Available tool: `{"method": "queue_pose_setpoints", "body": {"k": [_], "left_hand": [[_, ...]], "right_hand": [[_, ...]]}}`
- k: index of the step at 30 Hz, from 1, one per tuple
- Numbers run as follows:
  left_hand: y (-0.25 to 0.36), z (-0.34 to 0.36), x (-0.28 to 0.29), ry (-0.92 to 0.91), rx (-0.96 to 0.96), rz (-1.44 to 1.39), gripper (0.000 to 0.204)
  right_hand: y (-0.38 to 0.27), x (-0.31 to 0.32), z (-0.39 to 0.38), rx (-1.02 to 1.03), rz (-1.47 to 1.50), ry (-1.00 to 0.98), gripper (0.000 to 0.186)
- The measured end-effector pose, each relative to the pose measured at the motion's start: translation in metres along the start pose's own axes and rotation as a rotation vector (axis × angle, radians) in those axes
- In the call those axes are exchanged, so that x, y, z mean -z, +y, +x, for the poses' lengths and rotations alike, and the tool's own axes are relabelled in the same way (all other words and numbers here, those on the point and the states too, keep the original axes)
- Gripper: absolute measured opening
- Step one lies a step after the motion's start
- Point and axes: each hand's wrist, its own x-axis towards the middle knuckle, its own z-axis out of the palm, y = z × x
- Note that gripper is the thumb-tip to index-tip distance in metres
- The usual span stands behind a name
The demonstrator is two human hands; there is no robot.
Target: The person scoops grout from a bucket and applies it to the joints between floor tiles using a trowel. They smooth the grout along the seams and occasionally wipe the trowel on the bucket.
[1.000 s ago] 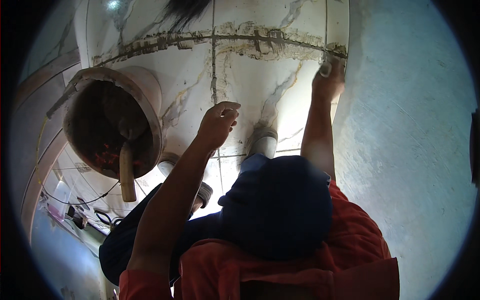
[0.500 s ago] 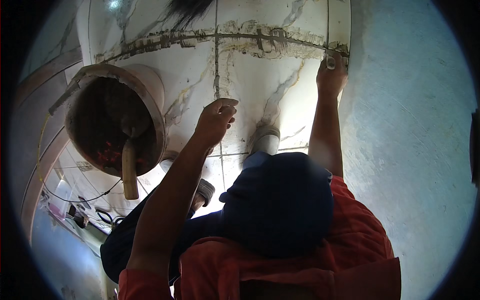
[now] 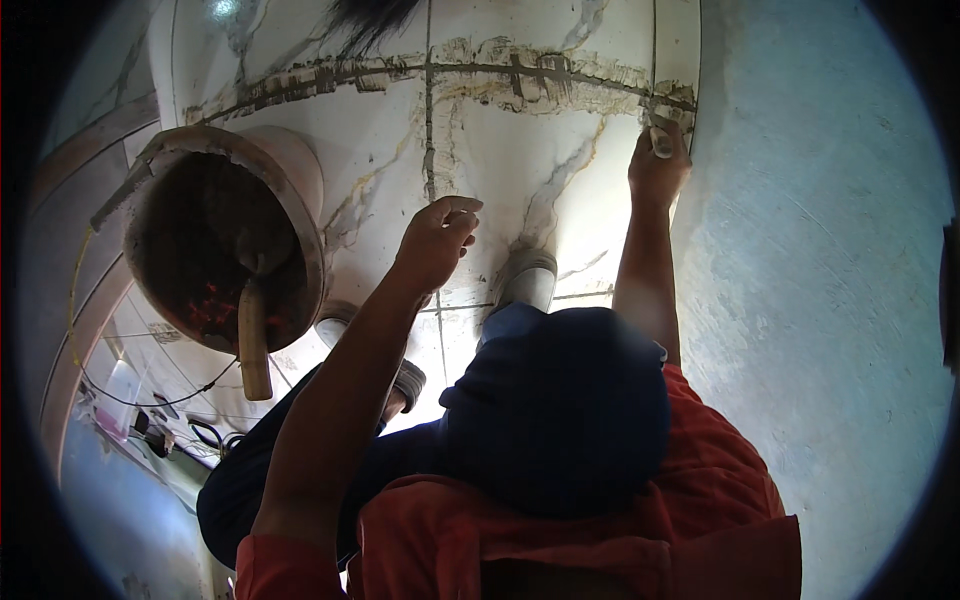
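Note:
My right hand (image 3: 660, 170) is closed round a small tool with a pale, rounded end (image 3: 660, 141), its kind mostly hidden by the fingers. It works low beside the blue wall, at the right end of a dark, smeared tile joint (image 3: 535, 75). Over the white marbled floor tiles (image 3: 385, 135), my left hand (image 3: 437, 242) hangs with nothing in it, its fingers loosely bent and apart. Left of that hand is a bucket (image 3: 310, 180) with dark material inside. A trowel's wooden handle (image 3: 254, 345) leans out over the bucket's near rim.
The pale blue wall (image 3: 820, 250) runs along my right side. My shoe (image 3: 528, 278) rests on the tiles between my arms. A tuft of black bristles or hair (image 3: 372, 18) shows at the far edge. Cables and small items (image 3: 205, 435) lie at lower left.
My right hand has drawn slightly back toward me along the wall, showing more of the pale tool. The left hand has shifted a little to the right.

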Motion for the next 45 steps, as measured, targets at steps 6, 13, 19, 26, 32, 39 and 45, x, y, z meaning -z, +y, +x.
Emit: {"method": "queue_pose_setpoints", "body": {"k": [6,13,19,26,32,39,45], "left_hand": [[0.001,-0.003,0.009,0.049,0.009,0.001,0.031],[-0.003,0.0,0.001,0.006,0.007,-0.011,0.03],[-0.002,-0.001,0.0,0.01,0.008,-0.005,0.03],[-0.005,0.001,0.0,0.018,0.009,-0.027,0.029],[0.006,-0.004,-0.007,0.001,0.0,0.037,0.029],[0.006,-0.01,-0.006,0.001,0.003,0.067,0.033],[0.024,-0.013,-0.03,-0.043,-0.041,0.095,0.029]], "right_hand": [[-0.018,0.024,-0.008,0.076,0.005,0.271,0.014],[-0.004,0.015,-0.014,0.014,0.004,0.01,0.016],[-0.006,0.012,-0.015,0.048,-0.088,0.155,0.017],[-0.011,0.039,-0.013,0.057,0.123,0.103,0.017],[-0.006,0.028,-0.029,-0.034,-0.096,0.097,0.017],[-0.023,0.093,-0.007,0.07,0.203,0.228,0.013],[-0.004,0.041,-0.015,-0.006,0.074,-0.081,0.021]]}}
